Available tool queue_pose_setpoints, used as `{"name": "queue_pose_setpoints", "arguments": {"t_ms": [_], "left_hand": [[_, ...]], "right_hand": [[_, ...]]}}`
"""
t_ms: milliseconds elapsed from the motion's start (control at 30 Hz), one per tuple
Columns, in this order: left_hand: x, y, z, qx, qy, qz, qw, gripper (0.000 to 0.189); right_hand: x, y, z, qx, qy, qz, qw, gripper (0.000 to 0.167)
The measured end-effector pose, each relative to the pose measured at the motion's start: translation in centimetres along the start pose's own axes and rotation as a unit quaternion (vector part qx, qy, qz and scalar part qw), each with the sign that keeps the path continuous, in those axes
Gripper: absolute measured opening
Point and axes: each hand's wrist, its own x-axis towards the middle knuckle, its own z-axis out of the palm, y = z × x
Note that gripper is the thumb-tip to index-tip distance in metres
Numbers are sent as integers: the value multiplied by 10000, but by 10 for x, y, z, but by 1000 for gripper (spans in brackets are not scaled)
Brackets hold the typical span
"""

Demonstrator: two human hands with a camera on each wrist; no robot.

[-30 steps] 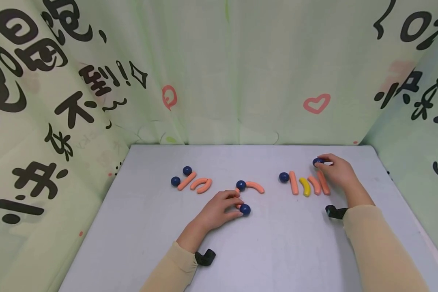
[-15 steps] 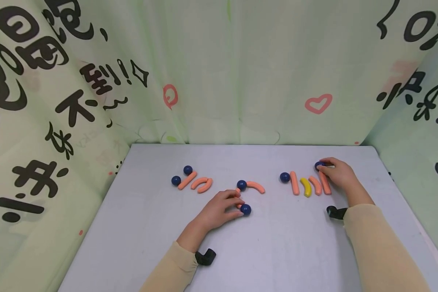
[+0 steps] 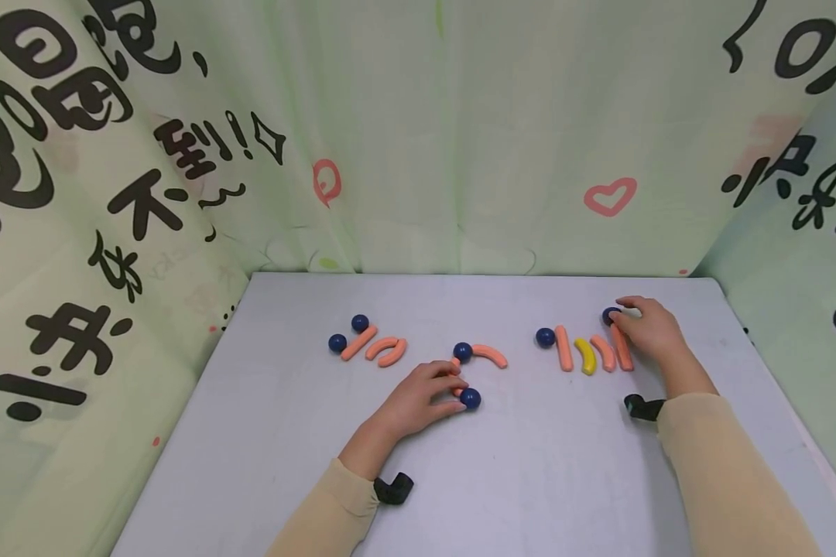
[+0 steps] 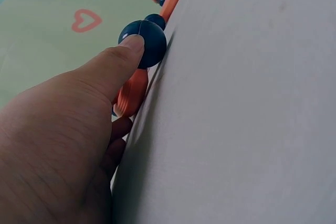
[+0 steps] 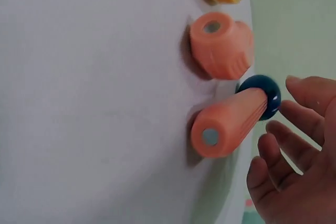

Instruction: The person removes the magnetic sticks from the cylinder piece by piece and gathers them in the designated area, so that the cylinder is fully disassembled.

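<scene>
My left hand (image 3: 420, 398) holds a dark blue ball (image 3: 470, 398), with the thumb (image 4: 135, 45) against it and the fingers round an orange magnetic rod (image 4: 133, 93) that is mostly hidden. A second blue ball (image 3: 463, 353) stands just beyond, beside a curved orange rod (image 3: 489, 355). At the right, my right hand (image 3: 649, 329) hovers by a blue ball (image 5: 265, 97) with thumb and fingers parted. That ball sits at the far end of a straight orange magnetic rod (image 5: 231, 121), whose near end shows a round metal disc.
Left of the right hand lie a curved orange rod (image 3: 603, 353), a yellow curved rod (image 3: 584, 357), a straight orange rod (image 3: 563, 348) and a blue ball (image 3: 546, 337). More orange rods (image 3: 386, 350) and two balls (image 3: 359, 323) lie on the table's left. A printed curtain (image 3: 390, 155) surrounds the table.
My right hand brought its blue ball nearer to the end of the straight orange rod, and its fingers have since loosened from the ball. The left hand keeps its place.
</scene>
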Motion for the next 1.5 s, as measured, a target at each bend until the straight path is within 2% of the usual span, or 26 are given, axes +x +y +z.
{"name": "queue_pose_setpoints", "arguments": {"t_ms": [133,267,367,500,567,733,933,1133,1300,1500], "left_hand": [[1,0,1,13,4,15,10000,35],[1,0,1,18,28,35,10000,34],[1,-1,1,4,8,-3,10000,35],[0,0,1,-14,-59,-82,9999,36],[1,0,0,-5,-81,-121,9999,37],[1,2,-1,33,-97,-234,9997,42],[0,3,-2,16,-117,-294,9995,44],[0,2,-2,27,-84,-243,9997,43],[0,1,-2,23,-71,-242,9997,44],[0,2,-3,14,-122,-273,9996,43]], "right_hand": [[-11,-21,0,28,499,-208,9985,54],[-30,-54,4,155,570,-652,9961,53],[-46,-76,14,192,372,-1067,9934,54],[-65,-99,39,167,10,-1709,9852,48],[-73,-107,54,135,-188,-2018,9792,45],[-89,-121,88,232,-741,-2490,9654,40],[-103,-131,111,468,-1280,-2588,9563,41],[-110,-136,125,520,-1535,-2619,9514,40],[-113,-138,135,548,-1429,-2638,9524,42],[-117,-138,145,325,-993,-2686,9576,40]]}}
